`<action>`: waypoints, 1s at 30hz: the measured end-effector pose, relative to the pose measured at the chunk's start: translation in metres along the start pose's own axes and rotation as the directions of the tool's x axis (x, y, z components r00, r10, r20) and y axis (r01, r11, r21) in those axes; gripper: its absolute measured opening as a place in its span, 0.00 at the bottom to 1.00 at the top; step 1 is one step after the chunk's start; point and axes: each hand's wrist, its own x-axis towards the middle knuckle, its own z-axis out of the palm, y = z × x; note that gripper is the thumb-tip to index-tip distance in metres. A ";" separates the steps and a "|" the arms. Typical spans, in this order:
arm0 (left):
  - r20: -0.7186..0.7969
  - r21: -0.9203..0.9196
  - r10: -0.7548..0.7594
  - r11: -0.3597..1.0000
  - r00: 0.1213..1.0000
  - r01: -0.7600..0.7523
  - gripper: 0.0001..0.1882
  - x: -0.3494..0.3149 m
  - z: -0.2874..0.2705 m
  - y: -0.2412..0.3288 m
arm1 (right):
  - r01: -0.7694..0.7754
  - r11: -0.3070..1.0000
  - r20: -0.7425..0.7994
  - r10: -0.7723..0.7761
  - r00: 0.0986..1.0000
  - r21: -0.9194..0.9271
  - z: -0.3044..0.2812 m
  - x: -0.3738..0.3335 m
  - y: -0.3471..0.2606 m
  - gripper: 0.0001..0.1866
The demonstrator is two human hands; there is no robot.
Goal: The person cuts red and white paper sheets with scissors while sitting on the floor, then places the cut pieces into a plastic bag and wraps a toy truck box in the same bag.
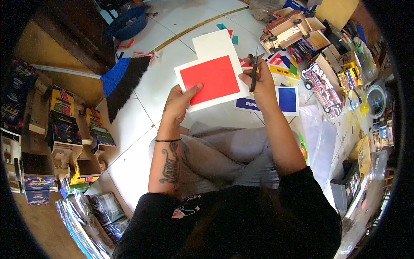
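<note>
A white sheet (pixel 211 45) with a red rectangle (pixel 211 82) on it is held up in front of me, above my crossed legs. My left hand (pixel 181 100) pinches its lower left corner, the thumb lying on the red. At the sheet's right edge, my right hand (pixel 261 84) grips scissors (pixel 254 71) with black handles, blades pointing away from me. Its thumb touches the sheet's edge too. Under and behind my right hand lie a white sheet with dark blue blocks (pixel 288 99) and a yellow and red printed sheet (pixel 284 72).
Toy trucks (pixel 286 32) and printed boxes crowd the floor at right. More box-like truck bodies (pixel 64 129) stand at left, near a dark broom (pixel 125 82). A blue basin (pixel 127 23) sits at the far left. Clear plastic sheeting (pixel 317 138) lies beside my right knee.
</note>
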 end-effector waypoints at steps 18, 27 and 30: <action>-0.378 0.216 0.438 0.898 0.815 -0.382 0.11 0.009 -0.038 0.000 | -0.395 0.849 0.364 0.512 0.778 -0.351 -0.001 -0.027 0.028 0.18; -0.312 0.335 0.495 0.856 0.811 -0.393 0.11 0.002 -0.034 -0.003 | -0.259 0.777 0.355 0.522 0.776 -0.574 0.006 -0.036 0.028 0.21; -0.278 0.353 0.497 0.849 0.822 -0.394 0.09 0.000 -0.033 -0.004 | -0.325 0.779 0.331 0.548 0.768 -0.537 0.007 -0.037 0.025 0.23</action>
